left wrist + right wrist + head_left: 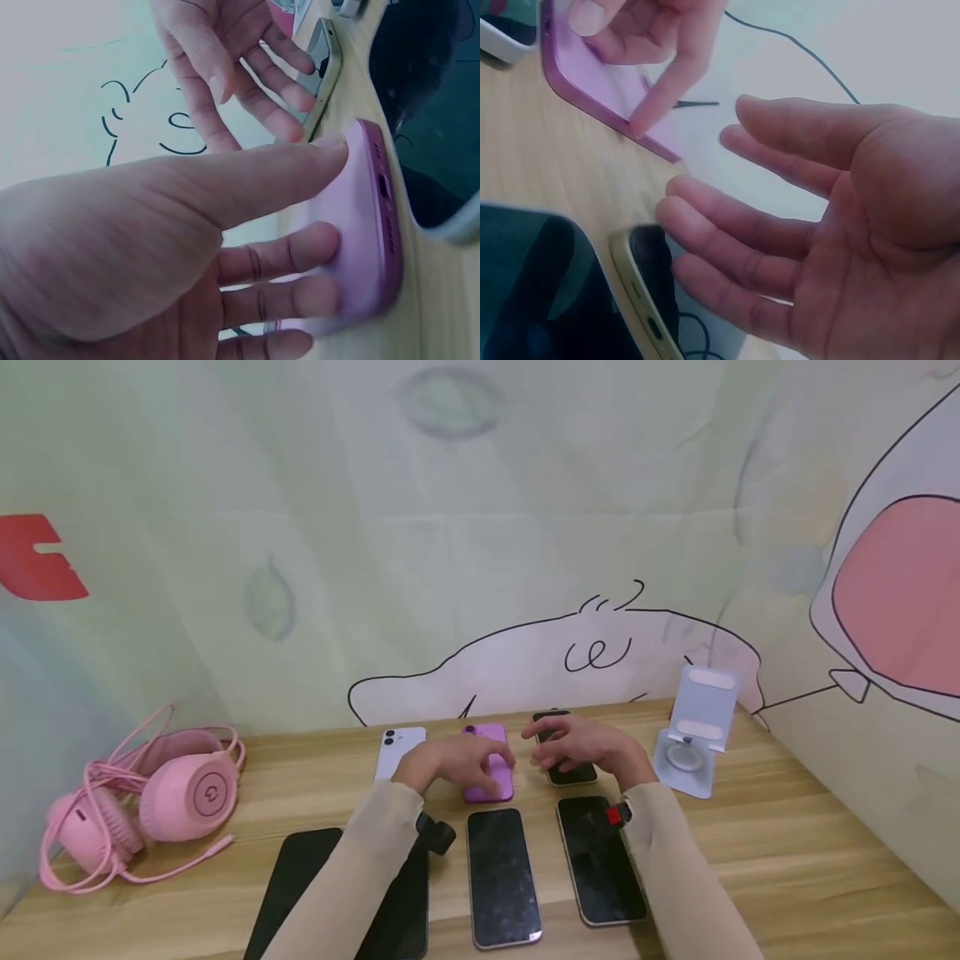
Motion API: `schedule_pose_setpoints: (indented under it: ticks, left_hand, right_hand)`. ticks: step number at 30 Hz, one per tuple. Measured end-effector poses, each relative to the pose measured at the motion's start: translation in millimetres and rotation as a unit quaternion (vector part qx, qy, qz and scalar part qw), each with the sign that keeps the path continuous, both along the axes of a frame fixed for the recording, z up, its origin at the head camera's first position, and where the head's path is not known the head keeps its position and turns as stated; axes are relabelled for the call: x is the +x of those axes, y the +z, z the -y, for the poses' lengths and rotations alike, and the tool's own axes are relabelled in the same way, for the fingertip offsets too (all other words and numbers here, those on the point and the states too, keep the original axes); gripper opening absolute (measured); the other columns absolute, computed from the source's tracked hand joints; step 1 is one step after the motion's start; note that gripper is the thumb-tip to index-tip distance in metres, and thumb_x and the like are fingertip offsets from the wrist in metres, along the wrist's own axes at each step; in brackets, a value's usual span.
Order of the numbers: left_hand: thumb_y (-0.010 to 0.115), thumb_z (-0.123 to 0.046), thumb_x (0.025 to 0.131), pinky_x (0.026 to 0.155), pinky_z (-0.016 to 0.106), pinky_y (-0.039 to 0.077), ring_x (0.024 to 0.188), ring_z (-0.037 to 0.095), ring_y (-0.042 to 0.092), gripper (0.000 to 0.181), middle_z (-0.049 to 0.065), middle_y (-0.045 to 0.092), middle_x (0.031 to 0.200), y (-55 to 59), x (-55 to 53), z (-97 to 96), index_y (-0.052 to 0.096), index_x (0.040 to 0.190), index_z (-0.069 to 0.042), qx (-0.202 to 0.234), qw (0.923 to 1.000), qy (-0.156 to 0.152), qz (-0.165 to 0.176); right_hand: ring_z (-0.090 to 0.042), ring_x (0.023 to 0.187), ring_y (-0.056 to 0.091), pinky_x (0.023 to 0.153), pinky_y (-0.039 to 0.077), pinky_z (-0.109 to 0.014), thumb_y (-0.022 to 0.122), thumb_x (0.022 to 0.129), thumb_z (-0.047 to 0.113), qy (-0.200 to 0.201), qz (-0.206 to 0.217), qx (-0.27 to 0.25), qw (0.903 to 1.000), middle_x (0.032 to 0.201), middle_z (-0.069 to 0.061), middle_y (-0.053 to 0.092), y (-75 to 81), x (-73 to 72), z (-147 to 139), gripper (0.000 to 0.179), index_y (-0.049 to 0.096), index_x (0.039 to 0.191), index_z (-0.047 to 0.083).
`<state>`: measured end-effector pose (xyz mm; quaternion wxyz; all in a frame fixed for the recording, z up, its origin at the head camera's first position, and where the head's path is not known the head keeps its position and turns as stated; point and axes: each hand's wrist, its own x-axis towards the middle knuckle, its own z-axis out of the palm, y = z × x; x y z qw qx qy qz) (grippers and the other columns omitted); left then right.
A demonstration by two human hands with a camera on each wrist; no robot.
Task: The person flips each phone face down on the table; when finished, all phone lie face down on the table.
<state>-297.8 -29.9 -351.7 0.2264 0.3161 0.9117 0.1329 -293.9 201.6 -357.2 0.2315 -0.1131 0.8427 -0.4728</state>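
Observation:
My left hand is over a purple phone, which lies face down near the wall. In the left wrist view, the thumb and fingertips rest on the back of that purple phone, fairly straight. To the right, my right hand hovers above a black-screened phone with a pale yellowish frame. Its fingers are spread loosely with nothing between them, as the right wrist view shows, near the end of the yellowish phone. A light-coloured phone lies partly hidden behind my left hand.
Two dark-screened phones lie nearer, the right one partly under my right wrist. A black tablet is beneath my left forearm. Pink headphones with a coiled cable sit left; a folding light-blue stand stands right. A cloth backdrop borders the table.

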Motion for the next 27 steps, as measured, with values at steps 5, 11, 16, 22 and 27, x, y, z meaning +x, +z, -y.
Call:
schedule_pose_setpoints:
  ticks: [5,11,16,22,27]
  left_hand:
    - [0.071,-0.028,0.093,0.105,0.046,0.041,0.113,0.022,0.056,0.046,0.01,0.061,0.132,-2.5,-0.6,-7.8,0.058,0.136,-0.017,0.002,1.0,0.0,0.001]
    - [0.071,-0.028,0.094,0.096,0.041,0.048,0.102,0.019,0.064,0.053,0.009,0.067,0.114,-4.6,-1.4,-20.7,0.053,0.139,-0.009,0.037,0.9992,-0.016,0.004]
    - [0.071,-0.026,0.094,0.094,0.039,0.049,0.097,0.017,0.064,0.056,0.009,0.068,0.111,-6.2,-2.8,-28.3,0.05,0.143,-0.009,0.053,0.9982,-0.027,0.005]
    - [0.07,-0.028,0.095,0.094,0.038,0.05,0.095,0.014,0.063,0.058,0.005,0.068,0.109,-5.6,-5.0,-38.0,0.048,0.147,-0.016,0.05,0.9982,-0.033,0.008]
    - [0.07,-0.027,0.095,0.089,0.034,0.051,0.093,0.013,0.061,0.059,0.003,0.065,0.107,-5.8,-4.6,-45.8,0.046,0.149,-0.019,0.048,0.9979,-0.042,0.007]
  right_hand:
    - [-0.023,0.096,0.065,0.093,0.05,-0.044,0.064,0.097,0.019,-0.004,0.017,0.018,0.9997,0.114,-0.014,0.066,-2.0,0.9,-2.8,0.043,0.056,0.139,0.01]
    - [-0.024,0.1,0.062,0.09,0.046,-0.04,0.063,0.098,0.019,-0.014,0.023,0.016,0.9995,0.111,-0.012,0.063,-3.0,-0.5,-7.6,0.043,0.055,0.139,0.008]
    - [-0.029,0.109,0.059,0.093,0.045,-0.043,0.062,0.098,0.02,-0.024,0.013,0.018,0.9994,0.12,-0.014,0.062,-0.3,-1.7,-15.0,0.043,0.055,0.138,0.007]
    - [-0.036,0.123,0.052,0.108,0.033,-0.058,0.059,0.1,0.024,-0.035,0.005,0.038,0.9987,0.137,-0.019,0.052,5.3,-0.5,-28.5,0.045,0.052,0.142,0.009]
    - [-0.039,0.127,0.048,0.11,0.028,-0.061,0.057,0.101,0.026,-0.045,0.003,0.049,0.9977,0.145,-0.022,0.044,6.9,-0.3,-36.7,0.046,0.05,0.143,0.01]
